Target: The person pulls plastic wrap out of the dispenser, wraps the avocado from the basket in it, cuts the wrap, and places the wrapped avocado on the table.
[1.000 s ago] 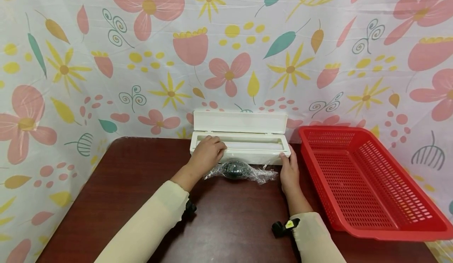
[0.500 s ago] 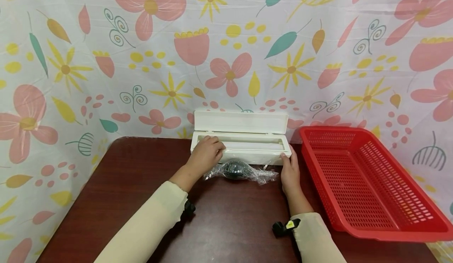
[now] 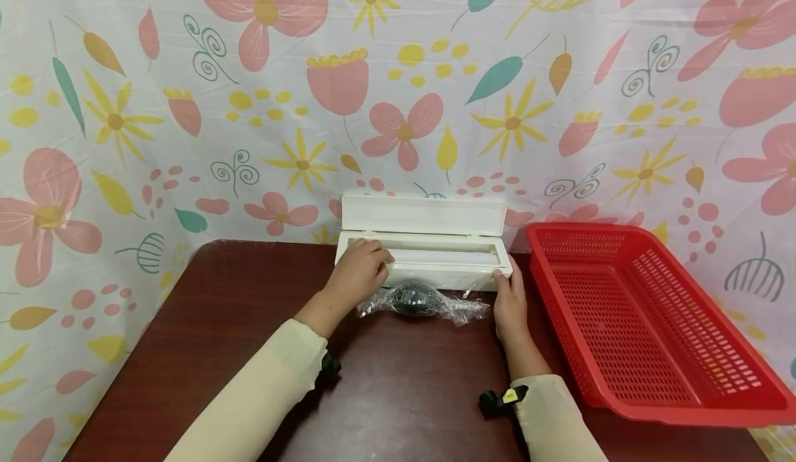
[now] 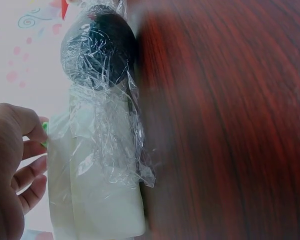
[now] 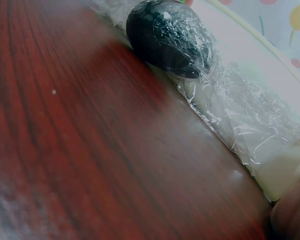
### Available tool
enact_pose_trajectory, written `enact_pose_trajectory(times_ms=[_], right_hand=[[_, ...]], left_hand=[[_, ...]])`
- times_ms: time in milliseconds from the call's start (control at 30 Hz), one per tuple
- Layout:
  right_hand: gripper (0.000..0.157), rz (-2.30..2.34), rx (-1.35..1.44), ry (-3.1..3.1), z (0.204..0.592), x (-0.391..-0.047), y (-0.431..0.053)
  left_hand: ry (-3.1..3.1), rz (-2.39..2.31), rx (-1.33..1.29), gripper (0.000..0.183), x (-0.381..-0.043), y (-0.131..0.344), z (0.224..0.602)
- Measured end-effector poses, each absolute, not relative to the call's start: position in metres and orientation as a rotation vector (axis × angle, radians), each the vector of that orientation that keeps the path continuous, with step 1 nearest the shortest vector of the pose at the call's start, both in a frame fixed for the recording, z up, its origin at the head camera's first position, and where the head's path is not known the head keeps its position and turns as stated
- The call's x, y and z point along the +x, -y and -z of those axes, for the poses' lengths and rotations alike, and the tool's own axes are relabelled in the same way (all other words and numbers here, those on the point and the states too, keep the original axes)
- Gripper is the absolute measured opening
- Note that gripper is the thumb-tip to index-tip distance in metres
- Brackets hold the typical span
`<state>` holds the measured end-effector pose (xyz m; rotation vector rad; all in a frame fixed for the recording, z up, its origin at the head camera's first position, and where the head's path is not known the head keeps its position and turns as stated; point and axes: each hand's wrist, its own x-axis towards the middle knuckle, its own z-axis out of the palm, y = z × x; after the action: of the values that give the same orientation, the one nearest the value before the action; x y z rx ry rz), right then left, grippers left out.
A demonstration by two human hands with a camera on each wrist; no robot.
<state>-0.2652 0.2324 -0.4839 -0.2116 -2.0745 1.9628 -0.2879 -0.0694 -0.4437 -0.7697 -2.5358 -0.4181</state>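
Observation:
A long white cling film box (image 3: 435, 277) stands at the back of the table, its lid (image 3: 423, 215) raised, with a white roll (image 3: 441, 255) inside. My left hand (image 3: 359, 268) is over the box's left part and pinches a small green slider (image 4: 44, 134) at the front rim. My right hand (image 3: 510, 303) grips the right end, thumb on the front face and fingers along the side. Against the box front lies a dark, egg-shaped thing (image 3: 414, 297), wrapped in clear film (image 5: 240, 115) that spreads out crumpled on both sides.
A red plastic basket (image 3: 640, 324) with perforated walls stands on the right side of the table, beside my right forearm. Behind the dark red wooden table (image 3: 398, 393) hangs a flower-patterned cloth (image 3: 398, 68), close to the raised lid.
My left hand has slid slightly to the left along the box's front rim. The right hand, the box and the wrapped thing stay in place.

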Motion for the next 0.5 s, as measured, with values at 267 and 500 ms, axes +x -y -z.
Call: enact_pose_trajectory(times_ms=[267,500], right_hand=[[0.056,-1.960,-0.215,2.080,0.4835,-0.2645,-0.2320],[0.056,-1.957,-0.211,2.082,0.4834,-0.2642,-0.2322]], left_hand=[[2.532,0.425,-0.762,0.017,-0.2861,0.0715,0.4429],[2.551,0.423,-0.761,0.017,-0.2859,0.0727,0.4423]])
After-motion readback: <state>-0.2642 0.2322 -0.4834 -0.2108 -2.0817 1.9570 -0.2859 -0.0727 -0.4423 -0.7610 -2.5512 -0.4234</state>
